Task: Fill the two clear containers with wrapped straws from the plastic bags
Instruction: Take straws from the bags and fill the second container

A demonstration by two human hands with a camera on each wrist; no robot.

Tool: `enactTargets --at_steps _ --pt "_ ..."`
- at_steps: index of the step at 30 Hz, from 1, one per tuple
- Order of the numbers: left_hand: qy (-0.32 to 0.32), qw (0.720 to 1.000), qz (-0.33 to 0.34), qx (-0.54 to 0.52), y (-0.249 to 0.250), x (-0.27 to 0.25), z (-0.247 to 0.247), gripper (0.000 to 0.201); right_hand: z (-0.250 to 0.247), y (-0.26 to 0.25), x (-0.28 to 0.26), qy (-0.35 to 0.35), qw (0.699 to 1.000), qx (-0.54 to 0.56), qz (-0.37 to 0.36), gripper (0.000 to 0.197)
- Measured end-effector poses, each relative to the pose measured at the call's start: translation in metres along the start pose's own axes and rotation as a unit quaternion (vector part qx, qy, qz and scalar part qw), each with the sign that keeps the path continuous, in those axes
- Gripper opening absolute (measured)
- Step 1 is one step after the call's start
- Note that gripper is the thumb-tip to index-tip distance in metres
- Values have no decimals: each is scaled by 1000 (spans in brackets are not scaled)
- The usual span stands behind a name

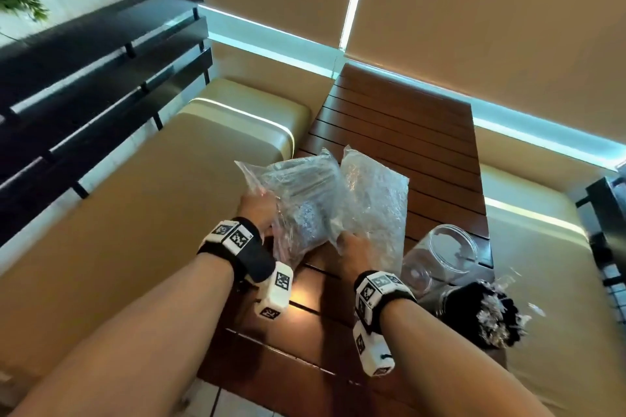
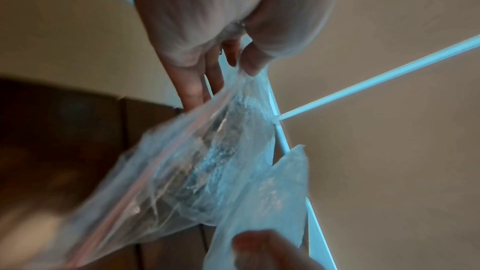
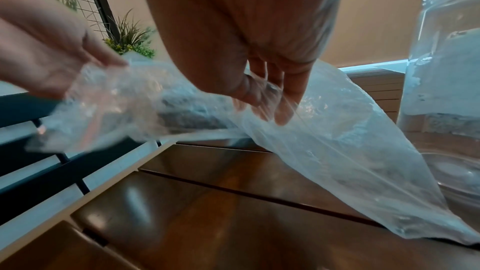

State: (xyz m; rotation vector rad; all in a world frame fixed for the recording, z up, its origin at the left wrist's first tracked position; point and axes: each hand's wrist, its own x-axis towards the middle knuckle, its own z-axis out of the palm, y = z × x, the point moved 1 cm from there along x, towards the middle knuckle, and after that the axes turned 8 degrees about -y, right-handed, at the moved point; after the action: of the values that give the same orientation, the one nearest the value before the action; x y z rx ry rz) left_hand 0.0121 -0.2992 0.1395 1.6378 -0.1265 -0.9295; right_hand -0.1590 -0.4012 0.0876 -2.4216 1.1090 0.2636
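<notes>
My left hand [image 1: 259, 213] pinches the edge of the left bag [image 1: 298, 200], thumb against fingers [image 2: 192, 81], lifting it off the wooden table [image 1: 406, 132]. My right hand [image 1: 352, 249] pinches the near edge of the right bag [image 1: 376, 196], fingers [image 3: 285, 98] curled into the plastic. Both bags hold wrapped straws [image 2: 207, 161] and sit side by side, touching. To my right, an empty clear container [image 1: 440, 257] lies at the table edge; just beside it, a second container [image 1: 481, 311] is packed with straws.
</notes>
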Motion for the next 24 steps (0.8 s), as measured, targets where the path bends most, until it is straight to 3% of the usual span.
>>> enactTargets --at_steps 4,8,10,12,14,17,20,24 --pt "6 977 140 158 65 -26 -2 19 -2 1 -8 -75 997 -34 1 22" --pt "46 912 283 294 105 -62 13 10 -8 -5 -27 -132 990 -1 -52 40" --pt "54 878 334 340 107 -75 22 9 -22 -5 -33 -59 997 35 -41 47" --pt "45 856 358 370 102 -81 31 11 -47 2 -35 105 994 18 21 41" --pt "22 852 349 391 91 -80 37 10 -70 18 -36 191 974 -17 119 40" --pt "4 863 294 410 69 -67 34 9 -86 47 -38 120 965 -19 231 63" --pt "-1 887 240 394 53 -57 26 5 -83 68 -34 110 962 -38 247 79" --pt "3 907 216 362 47 -54 17 6 -79 74 -29 135 968 1 214 79"
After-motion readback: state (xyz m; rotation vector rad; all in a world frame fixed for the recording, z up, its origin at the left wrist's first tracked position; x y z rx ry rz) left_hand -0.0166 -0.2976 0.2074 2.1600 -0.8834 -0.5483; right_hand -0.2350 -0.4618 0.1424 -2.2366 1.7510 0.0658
